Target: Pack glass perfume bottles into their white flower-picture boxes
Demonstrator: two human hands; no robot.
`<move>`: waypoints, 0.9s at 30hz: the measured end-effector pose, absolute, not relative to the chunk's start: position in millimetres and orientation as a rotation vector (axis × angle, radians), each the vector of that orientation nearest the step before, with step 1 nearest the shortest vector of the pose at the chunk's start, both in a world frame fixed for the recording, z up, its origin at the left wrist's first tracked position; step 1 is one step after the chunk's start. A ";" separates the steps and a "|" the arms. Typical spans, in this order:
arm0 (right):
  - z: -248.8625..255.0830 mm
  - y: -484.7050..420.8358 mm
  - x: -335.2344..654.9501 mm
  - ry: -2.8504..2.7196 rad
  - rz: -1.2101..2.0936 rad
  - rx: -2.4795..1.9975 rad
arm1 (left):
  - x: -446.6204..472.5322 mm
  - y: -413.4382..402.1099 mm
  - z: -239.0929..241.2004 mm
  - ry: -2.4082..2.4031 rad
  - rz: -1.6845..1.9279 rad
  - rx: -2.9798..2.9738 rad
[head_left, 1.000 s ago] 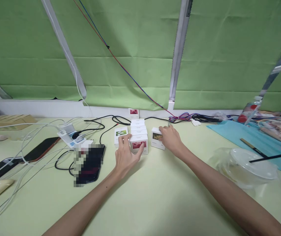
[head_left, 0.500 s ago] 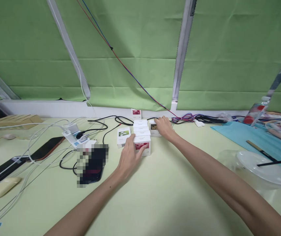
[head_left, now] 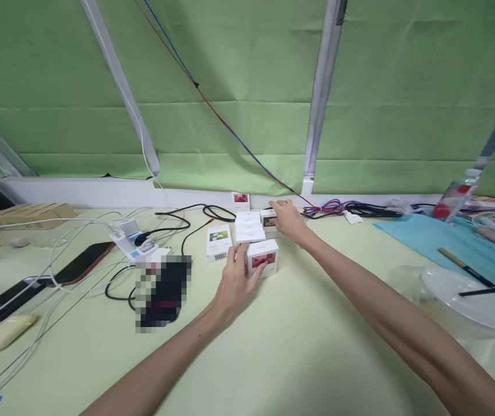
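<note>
My left hand point(head_left: 235, 286) grips a small white box point(head_left: 268, 259) with a pink-red picture, its thumb across the front face and its fingers at the left side. This box stands turned slightly, at the near end of a row of similar white boxes point(head_left: 249, 226). At the right of that row, my right hand point(head_left: 291, 224) has its fingers curled over another white box point(head_left: 268, 224) with a dark picture, partly hidden by them. Left of the row lies a white box with a picture of white flowers point(head_left: 218, 241). One more box point(head_left: 241, 200) with a pink picture stands at the back.
On the left are white cables, a power strip point(head_left: 137, 245), phones point(head_left: 83, 263) and a pale yellow soap-shaped object point(head_left: 7, 333). To the right stand a lidded plastic bowl point(head_left: 468, 300), a blue cloth point(head_left: 429, 240), a knife point(head_left: 466, 267) and a bottle point(head_left: 457, 196). Black cables point(head_left: 195, 209) run behind the boxes.
My left hand has shifted the near box to the right and turned it, out of line with the row. The box under my right hand has moved slightly left, against the row.
</note>
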State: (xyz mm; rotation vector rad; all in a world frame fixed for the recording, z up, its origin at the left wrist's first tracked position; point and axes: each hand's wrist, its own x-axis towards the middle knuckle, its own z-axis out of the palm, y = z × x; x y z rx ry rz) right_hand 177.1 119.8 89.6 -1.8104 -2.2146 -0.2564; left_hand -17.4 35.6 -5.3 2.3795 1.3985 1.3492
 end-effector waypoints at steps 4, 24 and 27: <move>110.7 80.8 175.0 -2.118 -0.172 -1.783 | -13.3 36.1 -12.2 1.230 1.304 2.397; 117.1 76.9 198.1 -2.527 -0.210 -2.001 | -29.9 51.3 9.4 1.868 1.212 2.613; 109.8 95.4 194.6 -2.477 -0.242 -2.016 | -29.8 52.2 10.1 1.905 1.089 2.606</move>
